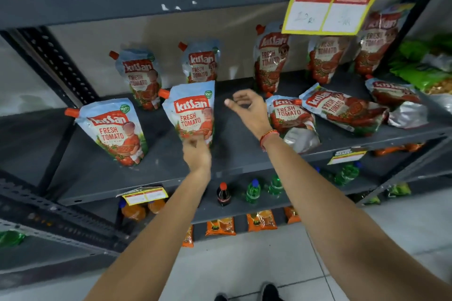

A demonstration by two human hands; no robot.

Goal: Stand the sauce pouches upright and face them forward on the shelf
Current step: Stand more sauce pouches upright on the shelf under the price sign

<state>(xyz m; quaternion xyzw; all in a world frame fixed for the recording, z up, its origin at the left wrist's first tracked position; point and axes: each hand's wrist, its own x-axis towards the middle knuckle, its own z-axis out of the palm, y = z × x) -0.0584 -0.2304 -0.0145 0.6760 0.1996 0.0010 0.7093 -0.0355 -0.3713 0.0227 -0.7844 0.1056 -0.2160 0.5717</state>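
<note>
Kissan tomato sauce pouches stand on a grey metal shelf (234,154). One upright pouch (115,129) is at the front left, another upright pouch (194,111) at front centre. Several more stand along the back, such as one (143,78). Three pouches lie flat on the right: one (291,117), one (342,107) and one (393,91). My left hand (197,151), blurred, sits just below the centre pouch's base and touches it or nearly so. My right hand (249,109) hovers open between the centre pouch and the nearest flat pouch, holding nothing.
A yellow price sign (327,7) hangs from the shelf above at the right. Green packets (420,66) lie at the far right. Drink bottles (253,190) and orange packets (220,226) fill the lower shelves. My shoes (247,294) show on the tiled floor.
</note>
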